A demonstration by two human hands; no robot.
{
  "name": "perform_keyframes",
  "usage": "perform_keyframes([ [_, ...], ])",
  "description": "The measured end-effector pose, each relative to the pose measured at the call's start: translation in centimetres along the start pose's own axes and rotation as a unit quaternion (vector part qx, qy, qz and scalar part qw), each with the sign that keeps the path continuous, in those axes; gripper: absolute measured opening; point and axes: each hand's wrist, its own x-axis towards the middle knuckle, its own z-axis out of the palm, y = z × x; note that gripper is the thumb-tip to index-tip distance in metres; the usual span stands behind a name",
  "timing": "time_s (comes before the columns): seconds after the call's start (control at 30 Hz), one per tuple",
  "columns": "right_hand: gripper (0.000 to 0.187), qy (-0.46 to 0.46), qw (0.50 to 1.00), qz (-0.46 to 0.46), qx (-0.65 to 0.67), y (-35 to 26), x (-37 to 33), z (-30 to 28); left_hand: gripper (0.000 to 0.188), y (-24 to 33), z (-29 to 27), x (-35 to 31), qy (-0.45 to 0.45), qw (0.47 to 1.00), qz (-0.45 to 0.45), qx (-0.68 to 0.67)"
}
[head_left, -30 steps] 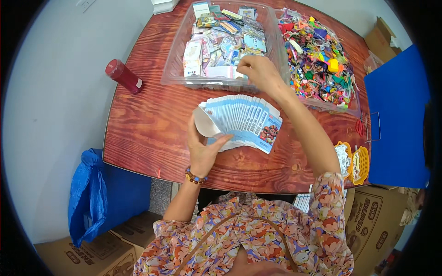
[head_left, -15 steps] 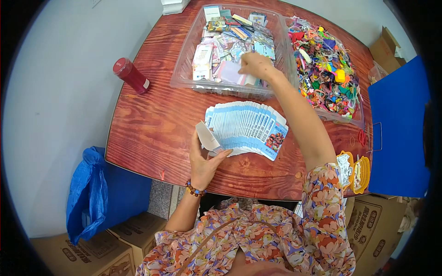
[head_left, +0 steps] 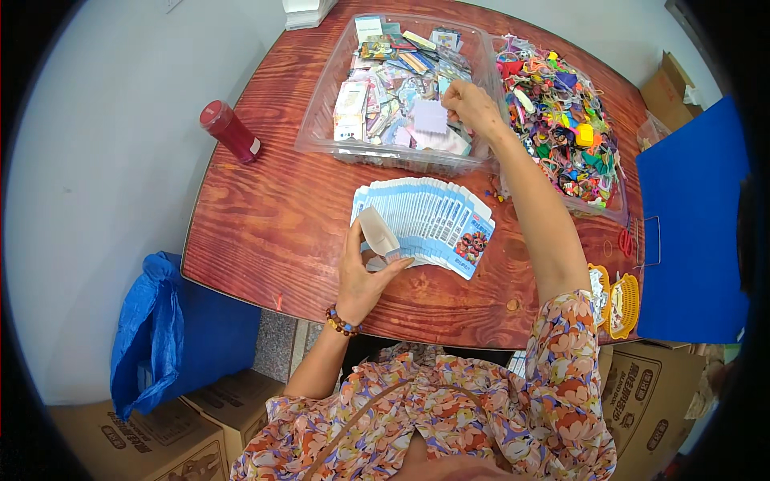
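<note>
Orange and lilac flowers cover the blouse [head_left: 481, 385] at the near edge, and a beaded bracelet [head_left: 343, 322] circles the person's left wrist. The left hand [head_left: 362, 282] grips an open carton [head_left: 378, 228], its thumb low on the near side and its fingers around the left, with the pale inside showing. The carton is over the left part of a fan of blue-and-white flat cartons [head_left: 425, 220], spread on the reddish wooden table [head_left: 265, 220]. A light, steady hold would serve best: firm enough to keep the mouth apart, gentle enough not to crease thin card.

Farther off, to the left, is a red bottle [head_left: 230, 132]. Beyond the fan sits a clear plastic tub [head_left: 321, 148], heaped with cards and packets. The right hand [head_left: 473, 110] is over its right part, fingers drawn narrow just beside a lilac square [head_left: 431, 116]; whether they pinch it, or anything, one cannot tell. Because the pieces overlap loosely, taking one by its edge should avoid dragging up its neighbours. Right of the tub lie bright trinkets [head_left: 561, 120], best left undisturbed by the forearm.
</note>
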Motion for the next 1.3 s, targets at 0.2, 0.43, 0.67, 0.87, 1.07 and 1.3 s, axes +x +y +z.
perform_keyframes([
  [0.2, 0.012, 0.000, 0.997, 0.020, 0.072, 0.9, -0.6, -1.3, 0.088, -0.3, 0.6, -0.1, -0.005, 1.000, 0.015, 0.023],
  [0.43, 0.017, 0.030, 0.963, -0.088, 0.255, -4.7, -10.1, -4.4, 0.082, 0.6, 0.9, 1.2, 0.015, 0.976, 0.080, 0.200],
  [0.67, 0.014, 0.222, 0.955, -0.131, 0.148, -4.4, -21.8, -0.6, 0.083, 1.8, 4.5, 2.0, -0.044, 0.970, 0.102, 0.218],
  [0.87, 0.012, 0.279, 0.948, -0.151, -0.002, -2.3, -25.0, -0.8, 0.095, 1.7, 6.4, 1.3, -0.042, 0.957, 0.111, 0.264],
  [1.07, 0.016, 0.191, 0.973, -0.120, -0.052, -1.3, -26.6, -2.0, 0.098, 1.7, 7.2, 1.5, -0.054, 0.926, 0.189, 0.321],
  [1.3, 0.021, 0.207, 0.967, -0.138, -0.056, 0.6, -26.7, -2.7, 0.089, 1.2, 7.7, 2.1, -0.080, 0.924, 0.191, 0.321],
])
